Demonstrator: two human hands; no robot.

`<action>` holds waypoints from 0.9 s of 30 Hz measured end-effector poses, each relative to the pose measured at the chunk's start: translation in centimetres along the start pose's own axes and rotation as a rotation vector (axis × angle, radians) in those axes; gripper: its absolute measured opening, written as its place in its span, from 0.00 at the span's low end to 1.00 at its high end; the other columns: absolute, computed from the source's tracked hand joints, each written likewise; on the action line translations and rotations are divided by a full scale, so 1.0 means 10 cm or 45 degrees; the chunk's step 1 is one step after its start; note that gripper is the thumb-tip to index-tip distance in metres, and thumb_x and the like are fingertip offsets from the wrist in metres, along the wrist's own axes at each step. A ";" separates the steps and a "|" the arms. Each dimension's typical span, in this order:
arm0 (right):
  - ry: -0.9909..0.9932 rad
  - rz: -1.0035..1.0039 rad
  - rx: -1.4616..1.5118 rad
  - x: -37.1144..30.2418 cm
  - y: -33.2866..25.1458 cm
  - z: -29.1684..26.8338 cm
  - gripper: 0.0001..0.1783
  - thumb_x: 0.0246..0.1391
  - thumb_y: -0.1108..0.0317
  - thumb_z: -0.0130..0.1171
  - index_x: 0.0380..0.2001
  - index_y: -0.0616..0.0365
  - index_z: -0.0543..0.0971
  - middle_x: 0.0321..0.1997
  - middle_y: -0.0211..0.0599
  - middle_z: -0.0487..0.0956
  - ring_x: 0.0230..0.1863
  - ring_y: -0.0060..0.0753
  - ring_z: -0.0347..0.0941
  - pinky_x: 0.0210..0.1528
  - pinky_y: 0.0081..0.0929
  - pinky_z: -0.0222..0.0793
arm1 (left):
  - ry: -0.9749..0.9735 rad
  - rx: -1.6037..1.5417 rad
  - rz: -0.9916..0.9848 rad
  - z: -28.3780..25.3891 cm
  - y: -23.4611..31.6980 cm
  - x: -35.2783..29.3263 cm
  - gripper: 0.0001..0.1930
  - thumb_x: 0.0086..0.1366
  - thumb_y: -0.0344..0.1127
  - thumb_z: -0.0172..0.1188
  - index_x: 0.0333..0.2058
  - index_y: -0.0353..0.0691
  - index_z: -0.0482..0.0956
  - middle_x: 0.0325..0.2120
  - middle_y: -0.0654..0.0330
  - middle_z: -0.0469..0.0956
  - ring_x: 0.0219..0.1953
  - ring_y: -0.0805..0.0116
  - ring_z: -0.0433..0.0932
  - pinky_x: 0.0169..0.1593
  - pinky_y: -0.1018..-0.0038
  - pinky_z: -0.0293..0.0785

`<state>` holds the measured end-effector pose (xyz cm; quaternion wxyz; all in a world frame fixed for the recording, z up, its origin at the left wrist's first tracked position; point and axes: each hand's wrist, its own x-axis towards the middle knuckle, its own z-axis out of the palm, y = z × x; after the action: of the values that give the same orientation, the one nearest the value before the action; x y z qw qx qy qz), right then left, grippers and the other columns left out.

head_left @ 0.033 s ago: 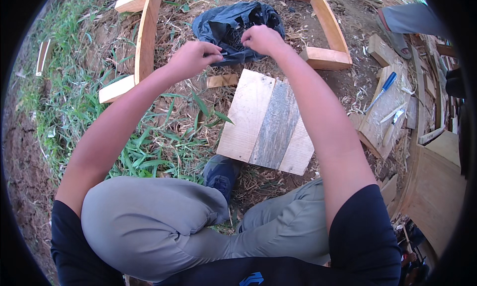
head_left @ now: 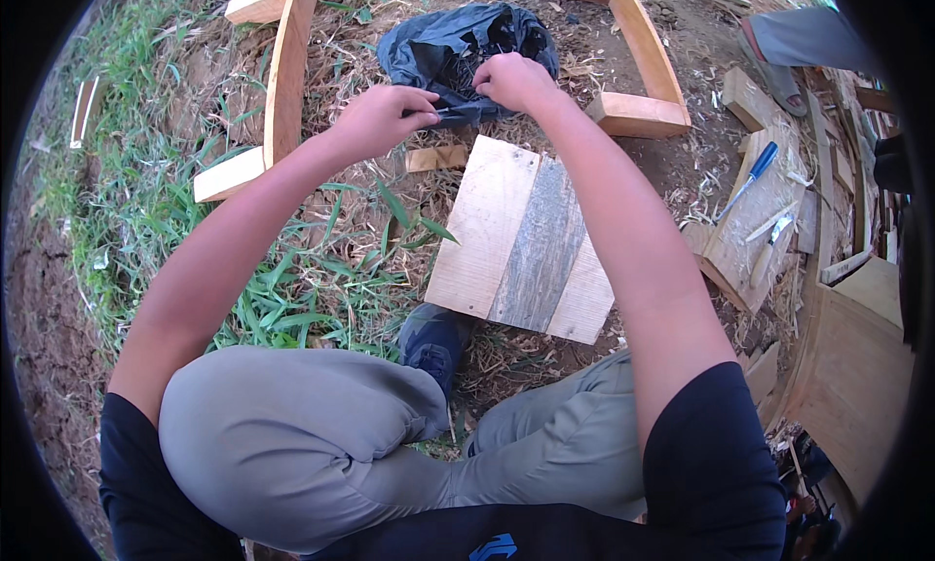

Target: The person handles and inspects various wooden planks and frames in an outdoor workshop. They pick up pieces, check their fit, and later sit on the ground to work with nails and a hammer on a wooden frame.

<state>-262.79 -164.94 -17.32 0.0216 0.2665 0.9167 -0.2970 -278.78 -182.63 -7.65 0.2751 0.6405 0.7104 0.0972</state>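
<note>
A black plastic bag (head_left: 414,59) lies on the ground at the far middle, its mouth open over a heap of thin dark pieces that look like nails (head_left: 466,69). At the bag's near left edge is my left hand (head_left: 383,119), its thumb and forefinger pinched; what they hold is too small to make out. My right hand (head_left: 518,80) reaches to the bag's mouth with fingertips pressed together, and whatever is in them is hidden. Nearer to me, a square panel of several joined boards (head_left: 482,225), one of them grey and weathered, rests flat on the ground.
Wooden frame pieces stand at left (head_left: 282,84) and right (head_left: 648,50) of the bag. A small wood block (head_left: 435,159) lies before it. Rightward are a blue-handled screwdriver (head_left: 750,176), a knife-like tool (head_left: 771,249) and planks. Another person's foot (head_left: 779,79) is at far right.
My left hand has shifted slightly toward me and to the right. The right hand has dipped a little at the bag's mouth; the panel and frames stay put.
</note>
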 end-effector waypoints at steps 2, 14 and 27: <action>0.062 0.011 -0.015 -0.01 0.03 0.05 0.11 0.52 0.62 0.64 0.40 0.43 0.87 0.42 0.39 0.85 0.46 0.43 0.81 0.51 0.39 0.77 | -0.120 0.008 0.006 0.04 0.09 0.03 0.12 0.64 0.41 0.63 0.39 0.41 0.87 0.54 0.58 0.80 0.43 0.58 0.83 0.47 0.66 0.76; -0.234 -0.008 0.049 0.09 0.08 -0.13 0.07 0.46 0.65 0.68 0.32 0.47 0.87 0.38 0.38 0.86 0.43 0.38 0.82 0.48 0.34 0.77 | -0.473 0.064 -0.126 0.05 0.08 0.00 0.15 0.66 0.42 0.61 0.40 0.36 0.84 0.32 0.50 0.83 0.36 0.53 0.82 0.43 0.63 0.76; -0.107 0.223 1.012 0.29 0.12 -0.08 0.13 0.57 0.70 0.62 0.45 0.61 0.82 0.33 0.32 0.85 0.26 0.19 0.74 0.28 0.21 0.71 | 0.249 0.057 -0.018 -0.05 -0.08 0.04 0.12 0.70 0.41 0.57 0.44 0.45 0.86 0.33 0.57 0.74 0.40 0.61 0.77 0.46 0.68 0.72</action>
<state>-264.59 -162.33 -17.88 -0.0205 0.3188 0.7028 -0.6356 -279.70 -182.25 -7.70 0.1909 0.6289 0.7402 0.1415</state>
